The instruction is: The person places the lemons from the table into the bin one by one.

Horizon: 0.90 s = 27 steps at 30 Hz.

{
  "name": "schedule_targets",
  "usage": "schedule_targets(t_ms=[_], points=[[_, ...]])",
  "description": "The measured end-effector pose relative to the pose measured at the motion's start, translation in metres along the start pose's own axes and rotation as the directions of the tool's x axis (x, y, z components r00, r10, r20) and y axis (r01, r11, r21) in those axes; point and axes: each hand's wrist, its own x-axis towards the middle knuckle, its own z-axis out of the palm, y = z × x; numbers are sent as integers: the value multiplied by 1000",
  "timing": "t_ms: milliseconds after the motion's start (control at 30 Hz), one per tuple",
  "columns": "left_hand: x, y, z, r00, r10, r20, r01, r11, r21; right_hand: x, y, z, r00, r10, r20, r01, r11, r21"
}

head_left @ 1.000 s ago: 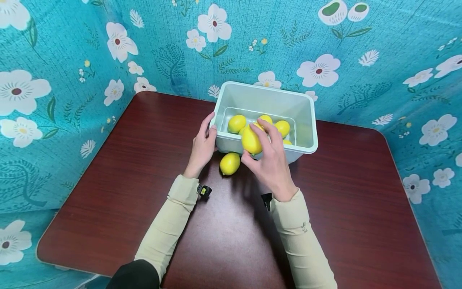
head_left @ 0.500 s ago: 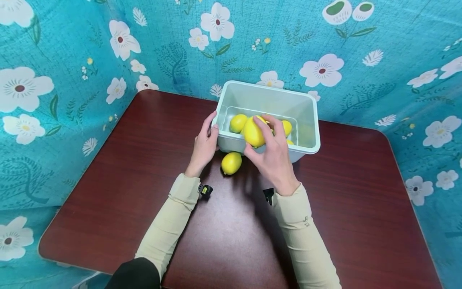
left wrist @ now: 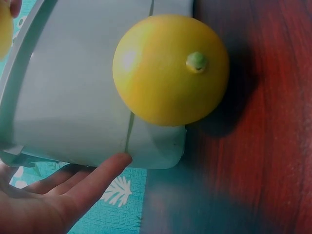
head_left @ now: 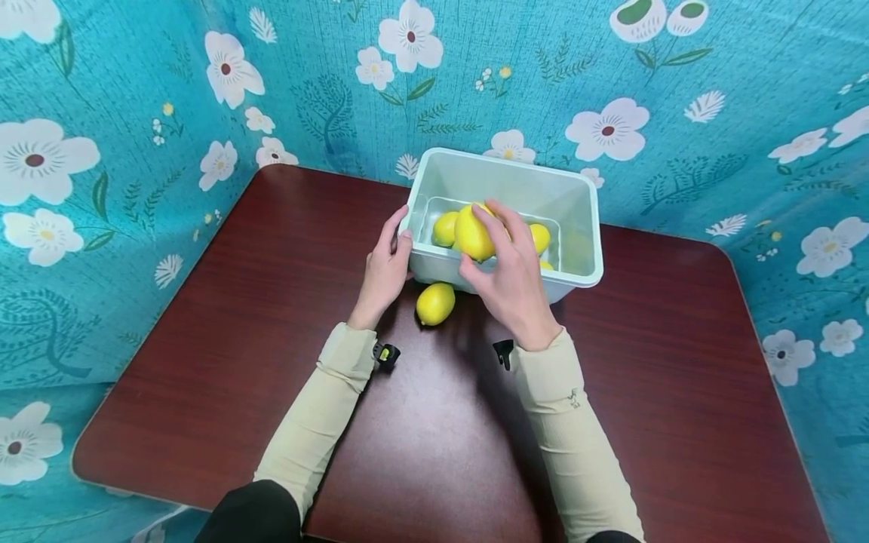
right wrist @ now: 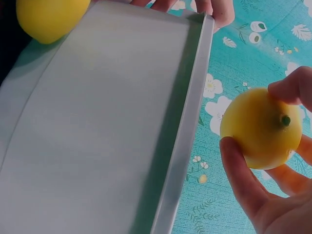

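Note:
In the head view a lemon [head_left: 473, 235] is held between the thumb and fingers of my right hand [head_left: 514, 283], over the near rim of a pale grey-green plastic bin [head_left: 566, 277]. The right wrist view shows this lemon [right wrist: 256, 131] with its stem end facing the camera, above the rim. My left hand [head_left: 384, 279] holds the bin's left end near the front corner, some fingers lying along its outer wall [left wrist: 73, 97]. Another lemon [head_left: 435, 304] lies on the table against the bin's front. Several lemons [head_left: 538, 237] sit inside, partly hidden behind my right hand.
The dark red-brown wooden table [head_left: 679, 377] has rounded corners. Behind it and at both sides hangs turquoise flowered cloth [head_left: 326, 45], close behind the bin. A small black device [head_left: 387, 354] is strapped at the left wrist, another [head_left: 504, 353] at the right.
My right hand has carried the lemon a little farther forward, up over the bin's near rim. The left hand keeps its place on the bin, and the lemon on the table stays put.

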Motion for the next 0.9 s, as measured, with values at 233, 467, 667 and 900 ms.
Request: schedule_targets(t_ms=[233,467,667,900], points=[[-2,1,0,1000,4,2,-4,1000,-3,9,0,0,1000,-23,6,23,1000,-14],[-1,1,0,1000,5,-7,-5,1000,-3,14,-4,-3,1000,-1,24,1,1000,-18],[-1,-1,0,1000,-2,-1,2,1000,-6,18,-6,-1,999,28,46,-28,1000,-8],[0,0,0,1000,-1,-6,1,1000,3,19,-6,3,997,54,52,-54,998,16]])
